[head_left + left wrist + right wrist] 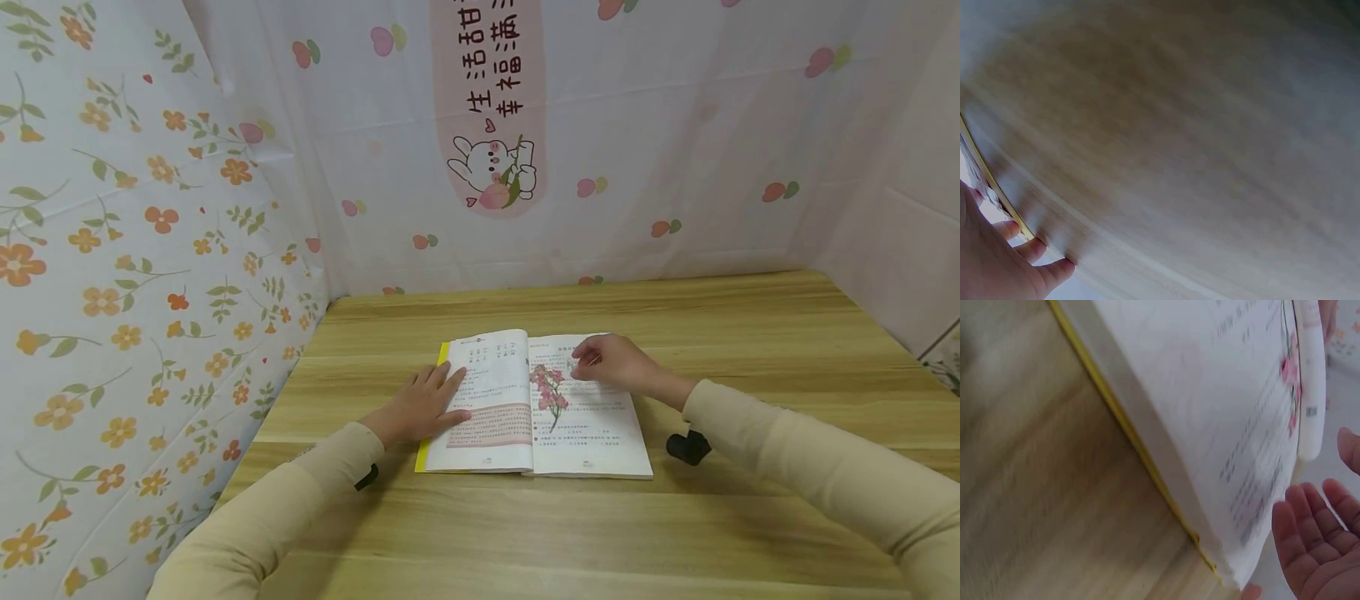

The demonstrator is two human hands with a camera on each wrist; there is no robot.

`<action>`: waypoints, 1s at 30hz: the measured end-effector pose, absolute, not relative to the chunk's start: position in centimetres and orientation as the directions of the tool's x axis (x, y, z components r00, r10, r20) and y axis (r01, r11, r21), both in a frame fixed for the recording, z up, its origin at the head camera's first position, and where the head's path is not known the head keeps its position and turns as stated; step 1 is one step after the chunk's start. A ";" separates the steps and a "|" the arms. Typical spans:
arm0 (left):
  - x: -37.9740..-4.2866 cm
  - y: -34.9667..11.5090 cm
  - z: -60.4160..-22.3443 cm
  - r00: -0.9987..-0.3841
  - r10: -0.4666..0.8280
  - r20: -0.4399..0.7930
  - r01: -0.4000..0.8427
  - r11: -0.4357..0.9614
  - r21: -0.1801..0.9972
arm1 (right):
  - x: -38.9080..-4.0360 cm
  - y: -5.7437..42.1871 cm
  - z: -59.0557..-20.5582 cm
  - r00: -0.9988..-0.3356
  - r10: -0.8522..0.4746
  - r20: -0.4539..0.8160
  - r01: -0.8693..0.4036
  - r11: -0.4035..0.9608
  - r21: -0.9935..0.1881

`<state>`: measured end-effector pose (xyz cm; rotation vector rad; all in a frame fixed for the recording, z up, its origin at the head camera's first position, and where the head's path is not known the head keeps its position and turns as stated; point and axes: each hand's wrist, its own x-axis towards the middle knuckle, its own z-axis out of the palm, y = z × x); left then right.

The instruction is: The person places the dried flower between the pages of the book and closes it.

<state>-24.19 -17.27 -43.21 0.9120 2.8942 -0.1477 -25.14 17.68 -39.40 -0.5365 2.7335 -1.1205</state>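
An open book [588,450] with a yellow cover edge lies on the table. Across its right page, close to the gutter, is a flat sprig of pink flowers [551,392] with a thin stem; I cannot tell whether it is pressed or cut out. My left hand [422,408] rests with spread fingers on the left page and its outer edge. Over the upper right page, just right of the blossoms, hovers my right hand [613,363]. In the right wrist view its fingers [1310,515] bend loosely, thumb apart, with nothing visible between them.
The wooden table [465,533] extends around the book. Behind it hangs a pale curtain [360,167] with a rabbit print, and a flowered cloth [135,333] covers the left side. Black wrist devices [688,448] sit under both forearms.
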 end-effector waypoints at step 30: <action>-24.4 -17.4 -43.5 -0.813 0.569 -0.120 0.579 0.813 -0.063 | -30.1 22.7 -43.2 -0.829 -0.559 -0.005 -0.556 0.826 -0.098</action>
